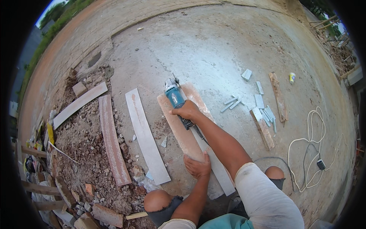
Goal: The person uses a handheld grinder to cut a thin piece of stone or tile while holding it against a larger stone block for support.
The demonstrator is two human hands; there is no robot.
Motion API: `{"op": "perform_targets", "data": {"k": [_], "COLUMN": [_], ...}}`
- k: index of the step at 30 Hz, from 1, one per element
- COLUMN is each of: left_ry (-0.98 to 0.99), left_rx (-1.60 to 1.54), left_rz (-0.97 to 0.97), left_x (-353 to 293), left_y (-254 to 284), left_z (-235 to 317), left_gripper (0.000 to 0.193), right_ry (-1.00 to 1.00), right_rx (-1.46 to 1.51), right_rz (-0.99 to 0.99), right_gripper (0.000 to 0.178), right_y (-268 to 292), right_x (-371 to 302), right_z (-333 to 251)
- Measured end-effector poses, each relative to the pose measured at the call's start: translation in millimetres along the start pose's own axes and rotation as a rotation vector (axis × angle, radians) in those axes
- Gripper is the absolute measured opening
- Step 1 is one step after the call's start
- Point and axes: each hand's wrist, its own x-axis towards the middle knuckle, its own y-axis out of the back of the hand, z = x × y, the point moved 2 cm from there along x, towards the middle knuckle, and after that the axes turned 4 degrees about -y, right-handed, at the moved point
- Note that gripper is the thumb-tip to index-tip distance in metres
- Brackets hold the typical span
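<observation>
The right hand (187,110) is gripping a teal-and-black handheld angle grinder (175,97) near the frame's centre.
Lower in the frame, the left hand (197,166) is resting mostly open on the near end of a long, flat, tan slab (177,131).

— Can we see the whole angle grinder (175,96)?
— No, the right hand (188,110) hides part of its body.
— And our teal shirt (225,222)?
— The lower edge cuts it off.

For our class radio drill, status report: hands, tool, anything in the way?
Right hand gripping teal angle grinder. Left hand on near end of slab. Dark cord close by, possible snag.
</observation>
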Motion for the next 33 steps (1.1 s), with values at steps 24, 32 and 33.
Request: {"op": "perform_targets", "data": {"k": [24, 32, 33], "left_ry": [-0.007, -0.026, -0.015], "left_rx": [-0.009, -0.024, -0.018], "left_rz": [0.000, -0.003, -0.018], "left_x": [-0.4, -0.2, -0.4], "left_y": [-0.2, -0.1, -0.4], "left_z": [0.0, -1.6, -1.9], "left_gripper": [0.100, 0.102, 0.102], "right_ry": [0.011, -0.023, -0.024], "right_rx": [0.013, -0.015, -0.017], "right_rz": [0.040, -0.041, -0.043], "right_gripper": [0.069, 0.086, 0.086], "right_y": [-3.3, 1.7, 2.2], "right_x": [5.9, -0.5, -1.2], "right_z": [2.8, -1.1, -1.5]}}
